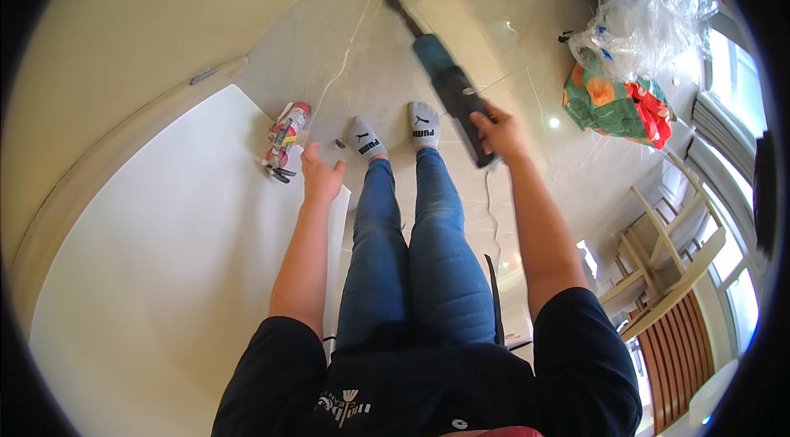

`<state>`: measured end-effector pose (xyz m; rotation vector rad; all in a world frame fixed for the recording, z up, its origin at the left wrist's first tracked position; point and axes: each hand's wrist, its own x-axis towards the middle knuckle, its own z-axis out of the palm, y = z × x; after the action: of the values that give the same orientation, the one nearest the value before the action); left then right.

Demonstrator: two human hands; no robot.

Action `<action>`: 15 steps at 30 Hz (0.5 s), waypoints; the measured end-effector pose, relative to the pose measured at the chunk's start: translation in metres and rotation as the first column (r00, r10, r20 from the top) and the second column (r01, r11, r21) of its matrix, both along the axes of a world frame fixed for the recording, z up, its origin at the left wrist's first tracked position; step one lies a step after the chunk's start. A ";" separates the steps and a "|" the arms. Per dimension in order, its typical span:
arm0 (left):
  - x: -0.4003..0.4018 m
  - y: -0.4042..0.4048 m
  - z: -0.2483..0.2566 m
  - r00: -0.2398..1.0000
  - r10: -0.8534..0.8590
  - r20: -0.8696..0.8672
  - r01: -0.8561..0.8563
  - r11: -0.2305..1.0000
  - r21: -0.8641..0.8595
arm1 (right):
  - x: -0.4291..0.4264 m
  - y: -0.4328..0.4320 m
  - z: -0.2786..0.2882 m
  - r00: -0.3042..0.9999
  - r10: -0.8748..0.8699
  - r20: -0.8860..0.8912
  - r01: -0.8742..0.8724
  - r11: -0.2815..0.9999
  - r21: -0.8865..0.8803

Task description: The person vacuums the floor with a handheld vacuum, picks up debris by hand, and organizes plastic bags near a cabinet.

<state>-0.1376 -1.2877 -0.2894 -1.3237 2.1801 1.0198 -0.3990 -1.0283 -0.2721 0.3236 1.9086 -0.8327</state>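
My right hand [498, 133] is closed around the dark lower end of a blue and black handheld power tool [445, 73], which looks like a cordless vacuum cleaner with a narrow black nozzle. The tool slants up and left over the tiled floor, its nozzle pointing away from me. A thin cord lies on the floor below its lower end. My left hand [321, 173] is held out with fingers apart and nothing in it. Near it a red fire extinguisher [287, 134] with a black handle lies beside the white panel. A small dark object [340, 143] is by my left foot.
A white panel or cabinet top [160, 239] fills the left side beside a beige wall. At the right are clear plastic wrapping [642, 29], a green and red patterned bag [617, 105] and wooden chairs [654, 252] near the windows.
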 end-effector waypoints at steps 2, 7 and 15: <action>-0.002 -0.001 0.001 0.999 -0.038 0.032 0.036 0.997 0.071 | 0.030 -0.024 0.001 0.988 0.133 0.077 -0.135 0.990 0.030; -0.019 0.001 0.007 0.995 -0.103 0.006 0.101 0.985 0.143 | 0.078 -0.045 -0.008 0.750 0.651 -0.112 -0.644 0.759 0.100; -0.021 -0.013 0.028 0.980 -0.153 0.126 0.123 0.967 0.224 | 0.064 0.052 0.003 0.840 0.457 -0.294 -0.381 0.881 0.282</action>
<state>-0.1589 -1.3011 -0.2616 -1.0951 1.9635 1.0399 -0.3349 -0.9758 -0.2690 -0.1379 2.2976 -0.4026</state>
